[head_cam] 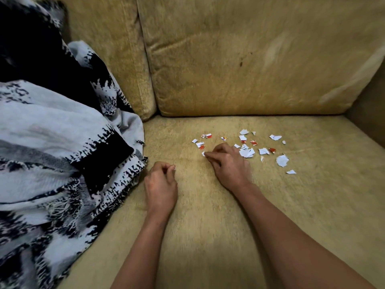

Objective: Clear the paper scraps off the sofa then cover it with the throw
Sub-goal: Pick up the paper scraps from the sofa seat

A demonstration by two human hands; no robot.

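Several white and red paper scraps (245, 151) lie scattered on the tan sofa seat (208, 236), in the middle and toward the right. My right hand (228, 163) rests among them, its fingertips pinched on a small white scrap (203, 153) at the left edge of the scatter. My left hand (160, 184) sits on the seat to the left with its fingers curled closed; a sliver of white shows at its fingertips, but I cannot tell what it is. A black, white and grey throw (52, 142) is bunched up on the left side of the sofa.
Tan back cushions (250, 59) rise behind the seat. The sofa's right arm (370, 113) borders the seat on the right. The throw's frayed fringe (68, 205) hangs toward the front left.
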